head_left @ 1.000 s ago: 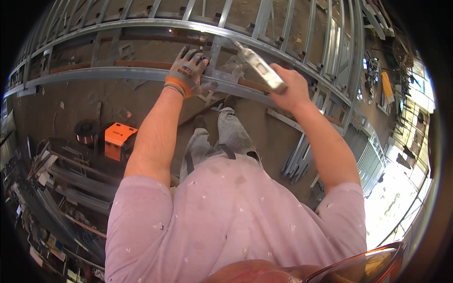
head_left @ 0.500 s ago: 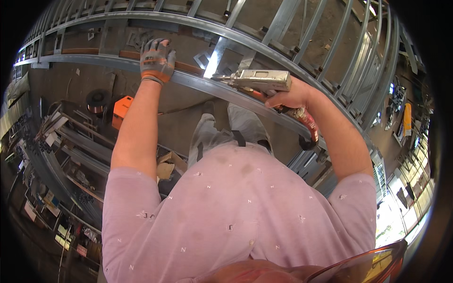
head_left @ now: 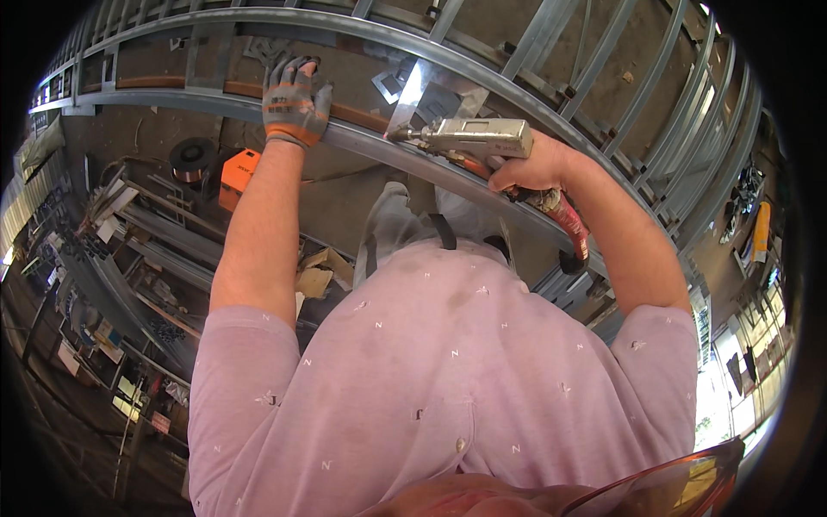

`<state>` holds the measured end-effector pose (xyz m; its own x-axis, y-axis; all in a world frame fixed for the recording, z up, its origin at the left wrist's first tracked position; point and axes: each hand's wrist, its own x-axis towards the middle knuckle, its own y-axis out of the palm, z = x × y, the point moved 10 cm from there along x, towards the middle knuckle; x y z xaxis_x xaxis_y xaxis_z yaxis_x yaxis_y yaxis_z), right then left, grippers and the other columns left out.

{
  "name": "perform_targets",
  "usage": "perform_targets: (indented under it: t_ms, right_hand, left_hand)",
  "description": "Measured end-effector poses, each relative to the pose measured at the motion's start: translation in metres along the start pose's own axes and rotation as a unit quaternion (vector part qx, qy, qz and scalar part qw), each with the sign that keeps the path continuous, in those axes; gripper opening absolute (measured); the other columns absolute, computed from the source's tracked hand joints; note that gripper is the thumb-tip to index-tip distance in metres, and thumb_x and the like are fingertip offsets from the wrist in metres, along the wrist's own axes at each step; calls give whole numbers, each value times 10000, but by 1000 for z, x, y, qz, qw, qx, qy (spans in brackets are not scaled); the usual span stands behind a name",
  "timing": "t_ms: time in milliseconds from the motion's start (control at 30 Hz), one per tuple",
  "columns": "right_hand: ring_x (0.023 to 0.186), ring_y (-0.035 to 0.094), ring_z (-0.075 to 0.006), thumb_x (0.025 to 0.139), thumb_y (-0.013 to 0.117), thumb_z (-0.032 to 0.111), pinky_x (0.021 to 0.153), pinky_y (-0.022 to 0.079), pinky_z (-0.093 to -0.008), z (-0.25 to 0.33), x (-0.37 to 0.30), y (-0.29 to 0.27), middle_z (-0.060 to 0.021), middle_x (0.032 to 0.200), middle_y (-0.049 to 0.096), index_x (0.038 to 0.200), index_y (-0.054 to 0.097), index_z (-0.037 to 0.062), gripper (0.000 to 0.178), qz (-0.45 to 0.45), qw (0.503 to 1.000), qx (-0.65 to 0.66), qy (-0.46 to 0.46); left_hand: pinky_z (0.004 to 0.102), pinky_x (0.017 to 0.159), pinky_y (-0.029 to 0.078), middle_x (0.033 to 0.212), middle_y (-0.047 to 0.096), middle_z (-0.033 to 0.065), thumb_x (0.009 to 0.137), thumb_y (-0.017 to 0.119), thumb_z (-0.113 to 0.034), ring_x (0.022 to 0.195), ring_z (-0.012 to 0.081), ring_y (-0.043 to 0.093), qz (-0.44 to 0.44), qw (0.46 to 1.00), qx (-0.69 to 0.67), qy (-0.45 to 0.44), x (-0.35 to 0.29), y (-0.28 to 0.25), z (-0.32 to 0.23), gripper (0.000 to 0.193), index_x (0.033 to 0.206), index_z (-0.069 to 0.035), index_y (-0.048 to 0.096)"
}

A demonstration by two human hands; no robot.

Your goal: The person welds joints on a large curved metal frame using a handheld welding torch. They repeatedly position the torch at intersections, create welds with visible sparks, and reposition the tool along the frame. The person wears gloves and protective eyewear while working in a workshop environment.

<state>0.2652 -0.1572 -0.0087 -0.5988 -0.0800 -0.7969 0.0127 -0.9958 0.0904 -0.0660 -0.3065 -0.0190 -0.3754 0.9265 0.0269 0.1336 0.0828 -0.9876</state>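
Observation:
My left hand (head_left: 295,102), in a grey and orange work glove, rests across a long grey metal rail (head_left: 379,153). Its fingers reach past the rail's far side, and the thumb stands apart. My bare right hand (head_left: 532,165) is wrapped round the grip of a pistol-shaped power tool (head_left: 482,136) with a pale metal body. The tool's narrow nose points left, close above the rail and a short way right of the glove. Whether the tip touches anything cannot be made out. A red hose or handle part (head_left: 568,215) runs down below my right hand.
Metal framing (head_left: 482,69) with several crosspieces spreads across the far side and the right. On the floor at left are an orange box (head_left: 239,178) and a dark wire spool (head_left: 191,160). Metal lengths (head_left: 172,250) are piled lower left, near an open cardboard box (head_left: 327,269).
The whole view has shifted slightly. My left thumb stands out a little more from the fingers, and the tool's nose is slightly closer to the glove. Both hands keep their holds.

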Motion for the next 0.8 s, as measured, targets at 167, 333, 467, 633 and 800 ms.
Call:
perform_targets:
  t_ms: [167, 333, 467, 633, 800]
  right_hand:
    - [719, 713, -165, 797, 890, 38, 699, 620, -356, 4, 0, -2, -73, 898, 760, 1276, 758, 27, 497, 22, 999, 13, 44]
    - [709, 699, -168, 800, 861, 9, 672, 591, -355, 2, 1, -4, -73, 888, 758, 1253, 770, 25, 462, 17, 998, 33, 56]
    - [711, 700, -169, 799, 868, 22, 677, 593, -358, 1, 2, -4, -71, 888, 756, 1231, 772, 20, 443, 4, 999, 29, 35]
    - [696, 697, -169, 802, 862, 31, 670, 587, -356, 1, 0, -4, -72, 871, 753, 1214, 771, 9, 422, 11, 998, 28, 59]
    - [694, 697, -169, 807, 854, 34, 663, 581, -351, -5, 2, -5, -70, 851, 748, 1201, 774, 6, 403, 14, 998, 11, 56]
  left_hand:
    - [552, 1187, 474, 1328, 727, 156, 930, 784, -336, 1316, 410, 635, -12, 1000, -7, -2, 3, -7, -2, 478, 1341, -107, 702]
    - [548, 1178, 478, 1316, 720, 153, 909, 795, -318, 1313, 407, 630, -34, 999, -34, 10, 2, -13, -4, 468, 1317, -108, 702]
    - [554, 1146, 510, 1359, 724, 189, 945, 770, -317, 1299, 448, 647, -24, 999, -25, 4, -1, -10, -1, 493, 1397, -141, 680]
    - [573, 1121, 528, 1370, 725, 206, 958, 767, -327, 1285, 470, 658, -20, 999, -29, -5, -1, -9, 0, 514, 1434, -162, 670]
    - [587, 1083, 544, 1374, 720, 211, 954, 776, -326, 1269, 477, 663, -36, 999, -9, 9, -2, -12, -2, 531, 1449, -175, 658]
